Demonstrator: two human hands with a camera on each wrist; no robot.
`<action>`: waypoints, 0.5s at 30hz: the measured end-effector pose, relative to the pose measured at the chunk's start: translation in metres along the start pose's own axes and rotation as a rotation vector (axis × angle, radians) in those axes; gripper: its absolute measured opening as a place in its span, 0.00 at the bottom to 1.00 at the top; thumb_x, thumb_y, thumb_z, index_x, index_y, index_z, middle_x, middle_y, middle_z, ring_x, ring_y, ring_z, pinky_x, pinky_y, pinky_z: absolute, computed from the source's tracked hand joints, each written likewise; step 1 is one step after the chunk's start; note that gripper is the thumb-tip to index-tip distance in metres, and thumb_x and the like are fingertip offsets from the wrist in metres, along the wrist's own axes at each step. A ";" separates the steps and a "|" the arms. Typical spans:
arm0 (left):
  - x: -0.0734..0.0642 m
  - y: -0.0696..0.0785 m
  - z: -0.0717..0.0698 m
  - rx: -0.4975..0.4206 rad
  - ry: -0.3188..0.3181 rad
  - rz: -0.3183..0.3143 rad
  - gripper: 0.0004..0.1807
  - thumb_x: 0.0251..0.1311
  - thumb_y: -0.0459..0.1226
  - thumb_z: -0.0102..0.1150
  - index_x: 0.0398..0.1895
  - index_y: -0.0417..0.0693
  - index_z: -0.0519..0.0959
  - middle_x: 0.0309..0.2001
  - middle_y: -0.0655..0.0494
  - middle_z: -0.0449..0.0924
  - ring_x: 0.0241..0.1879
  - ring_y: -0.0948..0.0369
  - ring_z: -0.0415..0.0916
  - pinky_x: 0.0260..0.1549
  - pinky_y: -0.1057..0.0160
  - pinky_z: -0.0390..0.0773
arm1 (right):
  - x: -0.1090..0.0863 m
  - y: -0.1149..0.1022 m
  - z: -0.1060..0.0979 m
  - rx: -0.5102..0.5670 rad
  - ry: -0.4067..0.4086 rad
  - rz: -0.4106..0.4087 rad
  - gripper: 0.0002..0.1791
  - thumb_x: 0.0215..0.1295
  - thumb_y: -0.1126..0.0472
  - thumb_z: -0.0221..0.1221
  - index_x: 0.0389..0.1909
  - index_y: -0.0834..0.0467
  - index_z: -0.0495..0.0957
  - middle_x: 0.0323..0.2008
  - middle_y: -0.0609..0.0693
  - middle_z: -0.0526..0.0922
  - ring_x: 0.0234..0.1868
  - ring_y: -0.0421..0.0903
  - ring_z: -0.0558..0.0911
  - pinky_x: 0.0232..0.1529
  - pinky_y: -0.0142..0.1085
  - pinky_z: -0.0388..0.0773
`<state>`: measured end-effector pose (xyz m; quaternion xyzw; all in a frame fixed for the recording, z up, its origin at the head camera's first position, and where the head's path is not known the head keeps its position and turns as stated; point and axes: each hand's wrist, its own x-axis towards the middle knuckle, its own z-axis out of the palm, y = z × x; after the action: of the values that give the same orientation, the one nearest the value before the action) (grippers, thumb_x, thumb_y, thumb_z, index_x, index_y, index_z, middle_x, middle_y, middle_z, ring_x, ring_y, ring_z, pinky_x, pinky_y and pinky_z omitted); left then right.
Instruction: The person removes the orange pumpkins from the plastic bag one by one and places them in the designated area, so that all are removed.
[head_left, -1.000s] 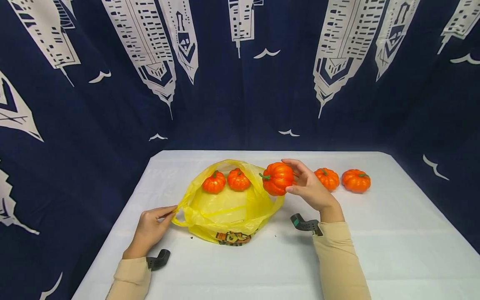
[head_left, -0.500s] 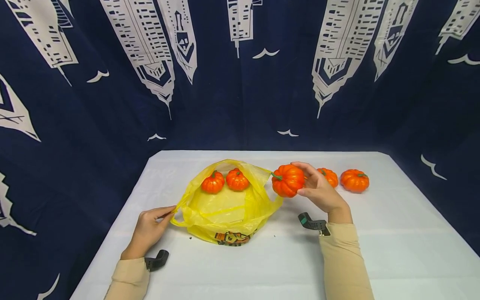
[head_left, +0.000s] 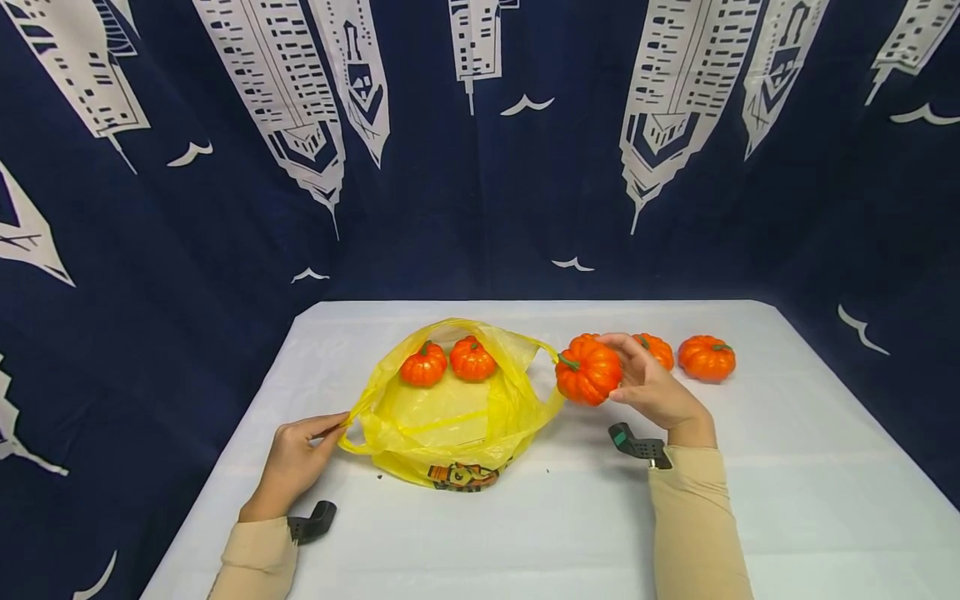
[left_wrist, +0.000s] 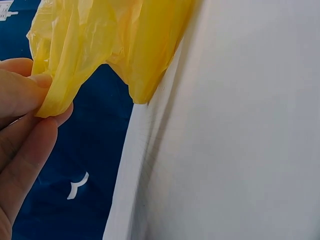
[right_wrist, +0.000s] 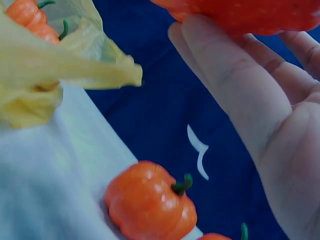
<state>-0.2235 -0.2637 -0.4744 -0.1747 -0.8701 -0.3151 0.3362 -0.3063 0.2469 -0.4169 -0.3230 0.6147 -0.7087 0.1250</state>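
My left hand (head_left: 296,462) pinches a handle of the yellow plastic bag (head_left: 442,417) between thumb and fingers; the left wrist view shows the gathered film (left_wrist: 60,95) between the fingertips. The bag's mouth gapes toward me, with two small orange pumpkins (head_left: 423,364) inside at the back. To the right of the bag, my right hand (head_left: 660,387) holds a larger orange pumpkin (head_left: 588,371) with a green stem, thumb below and fingers behind. In the right wrist view, only the underside of this held pumpkin (right_wrist: 250,15) shows, above the fingers.
Two pumpkins, one partly hidden by my right hand (head_left: 654,350) and one in full view (head_left: 707,358), sit at the table's back right. More orange peeks out behind the held pumpkin. A white cloth covers the table (head_left: 525,542); a navy patterned curtain (head_left: 480,208) hangs behind.
My right hand has moved the pumpkin rightward and slightly down, away from over the bag's right edge. The left hand keeps its grip on the bag handle.
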 end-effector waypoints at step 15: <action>0.000 0.001 -0.001 0.000 -0.005 -0.008 0.17 0.40 0.19 0.75 0.37 0.36 0.89 0.34 0.46 0.90 0.33 0.52 0.88 0.39 0.88 0.75 | -0.022 0.028 -0.024 0.007 0.004 0.096 0.36 0.62 0.75 0.59 0.67 0.46 0.64 0.67 0.40 0.66 0.60 0.33 0.72 0.53 0.25 0.79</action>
<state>-0.2227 -0.2641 -0.4734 -0.1718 -0.8718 -0.3159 0.3325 -0.3102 0.2728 -0.4514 -0.2912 0.6272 -0.7048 0.1586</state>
